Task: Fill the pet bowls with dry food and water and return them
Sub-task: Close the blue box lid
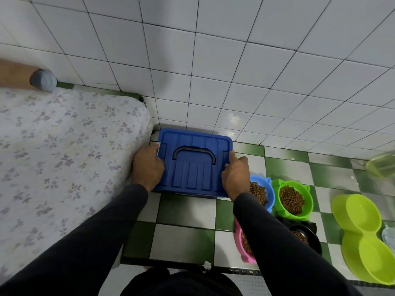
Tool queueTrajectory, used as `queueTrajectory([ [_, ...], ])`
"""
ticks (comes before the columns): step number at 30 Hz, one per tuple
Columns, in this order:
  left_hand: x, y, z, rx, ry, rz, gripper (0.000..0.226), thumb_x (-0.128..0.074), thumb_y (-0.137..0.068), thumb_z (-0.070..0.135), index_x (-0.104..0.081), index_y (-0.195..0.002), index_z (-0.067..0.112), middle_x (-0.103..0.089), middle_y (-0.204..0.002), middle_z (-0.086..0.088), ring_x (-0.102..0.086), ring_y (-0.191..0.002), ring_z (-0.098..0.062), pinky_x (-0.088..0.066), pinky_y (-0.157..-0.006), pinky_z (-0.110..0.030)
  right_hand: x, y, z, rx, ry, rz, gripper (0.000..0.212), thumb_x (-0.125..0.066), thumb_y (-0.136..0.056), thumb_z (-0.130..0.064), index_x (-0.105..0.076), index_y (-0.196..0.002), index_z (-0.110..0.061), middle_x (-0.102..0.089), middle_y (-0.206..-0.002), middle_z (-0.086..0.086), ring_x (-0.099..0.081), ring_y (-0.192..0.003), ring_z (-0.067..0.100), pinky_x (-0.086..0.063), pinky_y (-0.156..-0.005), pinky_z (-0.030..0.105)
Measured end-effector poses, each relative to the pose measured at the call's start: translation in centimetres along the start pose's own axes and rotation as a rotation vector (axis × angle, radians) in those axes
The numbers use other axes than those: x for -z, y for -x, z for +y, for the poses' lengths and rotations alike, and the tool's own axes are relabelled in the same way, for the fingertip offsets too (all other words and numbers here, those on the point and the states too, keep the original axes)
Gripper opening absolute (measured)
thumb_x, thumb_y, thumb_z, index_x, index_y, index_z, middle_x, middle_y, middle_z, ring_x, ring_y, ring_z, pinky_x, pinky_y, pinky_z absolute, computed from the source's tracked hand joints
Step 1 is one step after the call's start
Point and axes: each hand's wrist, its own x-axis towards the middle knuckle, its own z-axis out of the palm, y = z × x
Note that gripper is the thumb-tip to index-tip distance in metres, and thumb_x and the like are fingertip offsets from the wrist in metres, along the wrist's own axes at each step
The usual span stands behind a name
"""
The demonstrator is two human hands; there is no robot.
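A blue lidded storage box (pixel 194 167) with a dark handle stands on the floor against the tiled wall. My left hand (pixel 148 165) grips its left edge at the side latch, and my right hand (pixel 235 173) grips its right edge. Right of the box sit a blue bowl (pixel 261 192) and a green bowl (pixel 292 198), both holding dry kibble. Closer to me, a pink bowl (pixel 243 245) and a black bowl (pixel 304 237) also hold kibble, partly hidden by my right arm. A lime double bowl (pixel 361 236) lies empty at the far right.
A mattress with a floral sheet (pixel 64 150) borders the box on the left, with another person's socked foot (pixel 42 80) at its far end. The floor is green and white tiles (pixel 186 212). A pale translucent container (pixel 380 165) stands at the right edge.
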Motion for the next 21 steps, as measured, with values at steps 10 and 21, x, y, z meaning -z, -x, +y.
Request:
queueTrajectory([
  [10, -0.7, 1.0, 1.9, 0.031, -0.219, -0.092, 0.030, -0.056, -0.097, 0.007, -0.064, -0.126, 0.001, -0.055, -0.124, -0.021, -0.057, -0.105, -0.036, -0.045, -0.084, -0.035, -0.3, 0.6, -0.3, 0.161, 0.079, 0.091, 0.049, -0.053, -0.095, -0.005, -0.041, -0.142, 0.001, -0.045, -0.136, 0.020, -0.051, -0.115, 0.030, -0.048, -0.101, 0.035],
  [21, -1.8, 2.5, 0.2, -0.135, -0.348, -0.189, 0.061, -0.044, -0.107, 0.035, -0.027, -0.161, 0.010, -0.005, -0.170, -0.018, -0.006, -0.158, -0.033, -0.014, -0.127, -0.042, -0.4, 2.1, 0.1, 0.349, 0.251, 0.003, 0.067, -0.042, -0.102, -0.035, -0.017, -0.160, -0.013, 0.000, -0.167, 0.018, -0.001, -0.154, 0.037, -0.018, -0.125, 0.050],
])
